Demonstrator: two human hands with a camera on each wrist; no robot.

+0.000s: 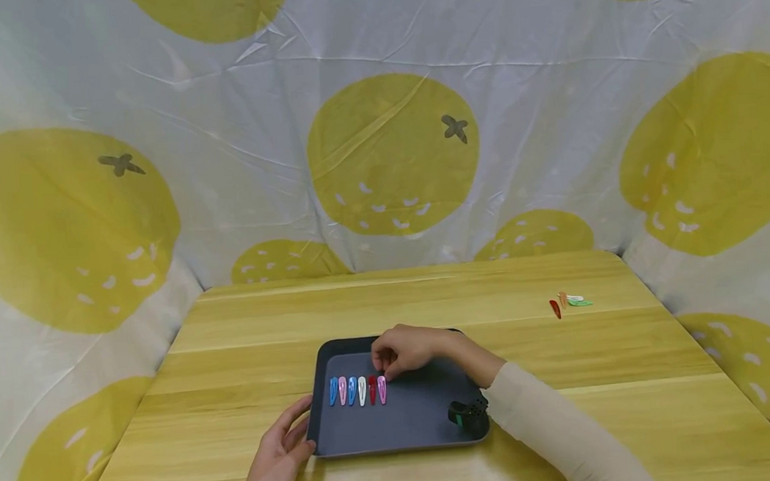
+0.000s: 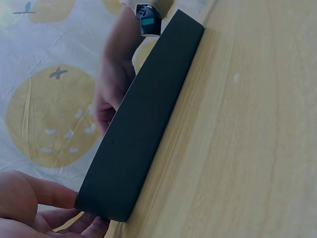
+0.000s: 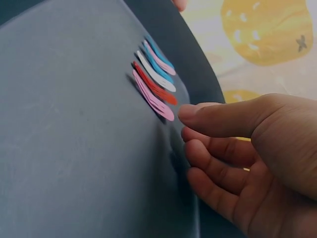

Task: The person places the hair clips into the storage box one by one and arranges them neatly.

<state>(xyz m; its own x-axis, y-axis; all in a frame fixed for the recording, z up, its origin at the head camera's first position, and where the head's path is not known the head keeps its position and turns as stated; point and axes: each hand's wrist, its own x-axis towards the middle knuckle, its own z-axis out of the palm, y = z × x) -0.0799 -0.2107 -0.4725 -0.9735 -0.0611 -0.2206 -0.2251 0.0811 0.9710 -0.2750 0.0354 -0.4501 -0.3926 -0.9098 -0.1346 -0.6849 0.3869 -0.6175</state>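
Note:
On the dark grey tray (image 1: 396, 427) lies an upright row of several snap hair clips, blue, pink, blue, white, red and pink from left to right. My right hand (image 1: 408, 348) hovers over the back of the tray, just beside the rightmost pink hair clip (image 3: 152, 101). In the right wrist view its fingers are loosely bent, with nothing showing between thumb and fingertips. At the tray's left side, my left hand (image 1: 279, 453) holds the edge near the front corner, thumb and fingers against the wall (image 2: 106, 198).
Farther back on the right of the wooden table (image 1: 630, 358) lie a red hair clip (image 1: 555, 309), an orange one (image 1: 563, 300), a white one and a green one (image 1: 581, 303). A black wrist camera (image 1: 468, 414) overlaps the tray's right side. A lemon-print cloth (image 1: 393, 152) hangs behind.

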